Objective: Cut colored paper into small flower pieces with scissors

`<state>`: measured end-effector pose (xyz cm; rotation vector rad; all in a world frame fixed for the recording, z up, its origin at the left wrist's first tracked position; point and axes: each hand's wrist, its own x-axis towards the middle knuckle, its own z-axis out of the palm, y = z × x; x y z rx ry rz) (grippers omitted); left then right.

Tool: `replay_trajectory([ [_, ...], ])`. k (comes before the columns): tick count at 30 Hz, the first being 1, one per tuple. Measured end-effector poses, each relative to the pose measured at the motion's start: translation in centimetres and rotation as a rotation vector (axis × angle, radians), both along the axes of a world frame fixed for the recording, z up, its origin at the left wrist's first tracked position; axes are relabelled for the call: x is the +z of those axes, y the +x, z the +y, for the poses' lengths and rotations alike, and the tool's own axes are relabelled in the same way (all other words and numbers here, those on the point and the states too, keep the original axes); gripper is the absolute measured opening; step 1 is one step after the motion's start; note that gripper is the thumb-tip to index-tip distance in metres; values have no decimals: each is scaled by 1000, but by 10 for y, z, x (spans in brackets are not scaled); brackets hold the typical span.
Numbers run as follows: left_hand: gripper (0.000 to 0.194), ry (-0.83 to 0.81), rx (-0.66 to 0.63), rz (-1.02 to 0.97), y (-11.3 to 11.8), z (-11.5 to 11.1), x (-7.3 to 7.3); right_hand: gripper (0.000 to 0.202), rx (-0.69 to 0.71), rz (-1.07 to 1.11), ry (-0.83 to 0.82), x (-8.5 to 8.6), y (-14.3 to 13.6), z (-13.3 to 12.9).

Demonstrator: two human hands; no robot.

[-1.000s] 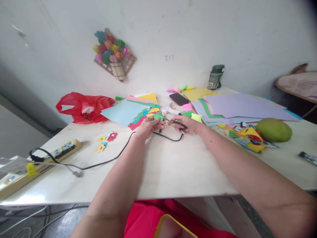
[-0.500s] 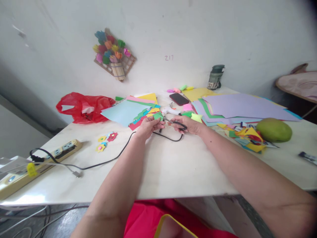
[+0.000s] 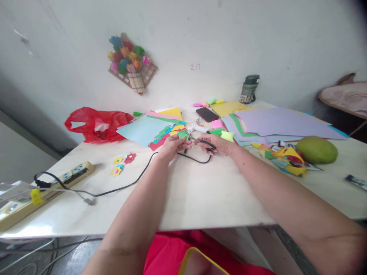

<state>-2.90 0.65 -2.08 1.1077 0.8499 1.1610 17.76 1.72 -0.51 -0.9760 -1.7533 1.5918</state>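
Near the middle of the table, my left hand (image 3: 173, 146) pinches a small piece of green paper (image 3: 182, 134). My right hand (image 3: 217, 144) is closed round the black handles of a pair of scissors (image 3: 207, 144). The scissor blades point left and lie against the green paper; whether they are parted is too small to tell. Just behind the hands is a white glue gun (image 3: 198, 128), its black cord running below them. Small paper flowers (image 3: 116, 170) in yellow, red and blue lie left of my left forearm.
Coloured sheets (image 3: 146, 129) and a red plastic bag (image 3: 96, 124) are at the left back. A phone (image 3: 207, 114), purple paper (image 3: 281, 122), paper scraps (image 3: 289, 158) and a green fruit (image 3: 317, 150) sit to the right. A power strip (image 3: 65, 176) lies at the left edge.
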Motion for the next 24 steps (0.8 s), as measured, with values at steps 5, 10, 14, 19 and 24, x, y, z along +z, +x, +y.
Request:
replay_trajectory([
  [5,14,-2,3,-1,1,-1,1,17,-8,1,-5,1,-1,-1],
  [10,14,-3,1,0,0,-1,1,21,1,11,2,-3,0,3],
  [14,13,0,-5,-8,-1,0,1,18,21,6,28,-5,0,4],
  [19,13,1,-8,1,0,0,1,10,31,4,40,-3,-1,2],
  [24,13,-8,1,4,2,-2,2,12,41,11,45,-4,-1,3],
])
